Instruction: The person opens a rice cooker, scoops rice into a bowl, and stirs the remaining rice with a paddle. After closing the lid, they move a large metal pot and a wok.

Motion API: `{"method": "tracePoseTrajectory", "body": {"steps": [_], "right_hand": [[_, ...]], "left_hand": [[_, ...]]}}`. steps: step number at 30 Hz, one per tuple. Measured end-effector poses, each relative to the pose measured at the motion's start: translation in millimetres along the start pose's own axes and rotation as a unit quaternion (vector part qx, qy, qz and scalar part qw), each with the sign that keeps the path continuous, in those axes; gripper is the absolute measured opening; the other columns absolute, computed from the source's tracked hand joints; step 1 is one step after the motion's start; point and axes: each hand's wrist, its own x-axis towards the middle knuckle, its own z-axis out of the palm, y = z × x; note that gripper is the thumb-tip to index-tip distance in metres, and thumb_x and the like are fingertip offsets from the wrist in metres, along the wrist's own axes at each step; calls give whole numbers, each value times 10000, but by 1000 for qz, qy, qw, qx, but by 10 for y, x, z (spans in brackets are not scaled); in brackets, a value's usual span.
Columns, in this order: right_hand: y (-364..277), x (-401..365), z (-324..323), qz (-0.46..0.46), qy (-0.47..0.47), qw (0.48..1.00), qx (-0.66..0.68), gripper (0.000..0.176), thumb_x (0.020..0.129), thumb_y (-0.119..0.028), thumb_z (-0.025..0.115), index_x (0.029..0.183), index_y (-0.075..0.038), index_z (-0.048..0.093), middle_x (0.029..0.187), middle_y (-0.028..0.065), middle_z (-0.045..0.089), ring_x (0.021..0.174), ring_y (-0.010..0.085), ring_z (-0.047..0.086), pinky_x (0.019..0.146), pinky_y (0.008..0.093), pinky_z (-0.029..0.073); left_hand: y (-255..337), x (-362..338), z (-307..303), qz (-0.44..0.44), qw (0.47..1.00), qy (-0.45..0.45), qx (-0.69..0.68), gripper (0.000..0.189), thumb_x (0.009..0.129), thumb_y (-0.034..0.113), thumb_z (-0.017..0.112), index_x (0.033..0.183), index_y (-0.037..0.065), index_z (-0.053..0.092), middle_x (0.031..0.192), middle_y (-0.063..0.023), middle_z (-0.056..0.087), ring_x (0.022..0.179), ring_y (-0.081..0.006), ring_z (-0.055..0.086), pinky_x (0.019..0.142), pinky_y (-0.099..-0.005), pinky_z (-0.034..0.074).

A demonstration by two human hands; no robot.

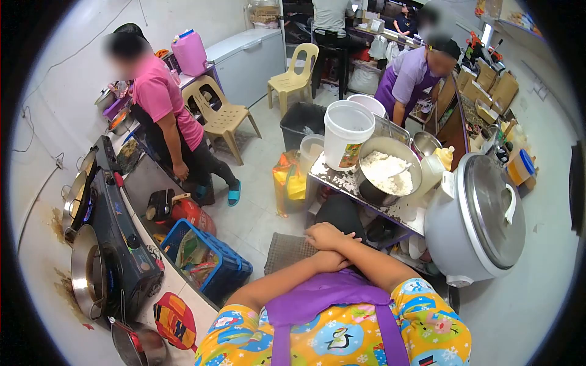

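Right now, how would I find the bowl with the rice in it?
Find the huge grey rice cooker with the shiny lid on the right. Just left of it, on the messy metal table, a steel bowl sits between the cooker and a tall white bucket. It is the only bowl holding white rice and a scoop.

A: From where does it look?
B: 1 view, from the wearer's head, facing forward and down; wide lens, dark curved corners.
A: How near?
B: Very close to the crossed hands (328, 244) at the near edge. The stove (116, 244) runs along the left, the rice cooker (482, 219) stands right, and a yellow chair (296, 70) is far across the floor.
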Motion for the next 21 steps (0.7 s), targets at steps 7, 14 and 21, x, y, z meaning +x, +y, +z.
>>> {"method": "tracePoseTrajectory", "body": {"steps": [7, 14, 21], "right_hand": [[-36, -4, -63, 18, -27, 999, 20, 318, 824, -257, 580, 1027, -25, 655, 1002, 184, 655, 952, 358, 612, 859, 445, 465], [-69, -26, -85, 26, -24, 999, 15, 322, 832, -258, 579, 1031, -17, 654, 1014, 184, 656, 964, 351, 613, 868, 440, 461], [-31, -30, -45, 24, -15, 999, 18, 319, 834, -264, 582, 1061, -54, 658, 1017, 196, 653, 954, 365, 619, 863, 456, 470]], "left_hand": [[-1, 6, -14, -3, 1000, -2, -25, 585, 909, 318, 527, 1397, 44, 357, 1463, -161, 338, 1360, -359, 282, 1125, -453, 219], [-16, -11, 6, 6, 1000, -3, -18, 583, 911, 302, 523, 1400, 35, 353, 1468, -162, 329, 1365, -356, 274, 1126, -430, 227], [22, -1, -14, -1, 999, -4, -40, 576, 911, 296, 524, 1397, 36, 359, 1469, -164, 327, 1366, -355, 273, 1126, -429, 228]]}}
